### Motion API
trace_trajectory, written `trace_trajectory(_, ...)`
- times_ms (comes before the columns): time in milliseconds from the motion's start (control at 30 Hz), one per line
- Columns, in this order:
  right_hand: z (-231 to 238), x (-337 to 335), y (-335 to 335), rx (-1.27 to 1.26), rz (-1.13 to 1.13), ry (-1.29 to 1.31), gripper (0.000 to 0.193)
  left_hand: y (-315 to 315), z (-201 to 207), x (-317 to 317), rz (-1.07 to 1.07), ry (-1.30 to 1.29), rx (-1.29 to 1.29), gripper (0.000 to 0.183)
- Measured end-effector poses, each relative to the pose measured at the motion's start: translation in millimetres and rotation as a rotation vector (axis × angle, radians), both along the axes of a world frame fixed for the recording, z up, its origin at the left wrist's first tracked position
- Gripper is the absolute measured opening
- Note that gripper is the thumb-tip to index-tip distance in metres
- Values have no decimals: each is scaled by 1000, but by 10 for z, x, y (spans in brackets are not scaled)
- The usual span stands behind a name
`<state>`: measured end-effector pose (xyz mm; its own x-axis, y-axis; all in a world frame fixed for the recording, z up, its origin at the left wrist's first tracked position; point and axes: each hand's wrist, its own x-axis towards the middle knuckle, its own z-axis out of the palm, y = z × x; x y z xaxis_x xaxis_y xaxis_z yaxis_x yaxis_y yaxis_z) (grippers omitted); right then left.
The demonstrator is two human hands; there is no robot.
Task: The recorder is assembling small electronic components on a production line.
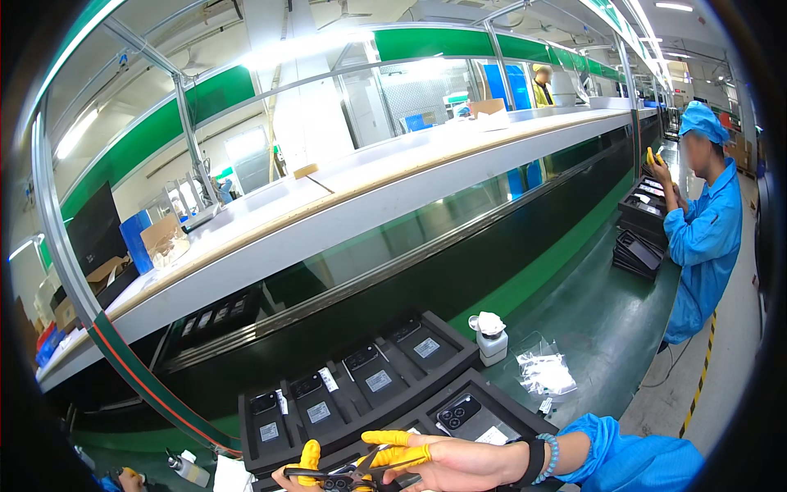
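Observation:
At the bottom edge, my right hand comes in from the right in a blue sleeve, with a dark band and a beaded bracelet at the wrist. Yellow cots cover its fingertips, which close around a dark, thin-bladed tool like tweezers. Beside it, my left hand, a yellow cot on its thumb, grips a black phone whose camera lenses show; the rest is cut off by the frame. Just beyond, a black foam tray holds several dark phones with labels. A nearer tray holds another phone with three large lenses.
A white bottle and clear plastic bags lie right of the trays on the green bench. Another person in blue works at stacked trays. A raised shelf runs behind; a metal post stands left.

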<state>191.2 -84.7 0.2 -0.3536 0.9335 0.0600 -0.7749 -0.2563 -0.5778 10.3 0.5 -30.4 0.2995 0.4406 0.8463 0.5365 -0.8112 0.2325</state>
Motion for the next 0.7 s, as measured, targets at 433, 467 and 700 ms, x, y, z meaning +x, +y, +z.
trace_trajectory(433,22,-31,67,39,34,26,40,4,-84,16,47,-59,21,67)
trace_trajectory(467,22,-35,75,39,35,26,40,1,-91,15,54,-68,18,67)
trace_trajectory(700,14,-65,163,28,-5,8,38,-11,-118,-7,45,-86,-68,65)
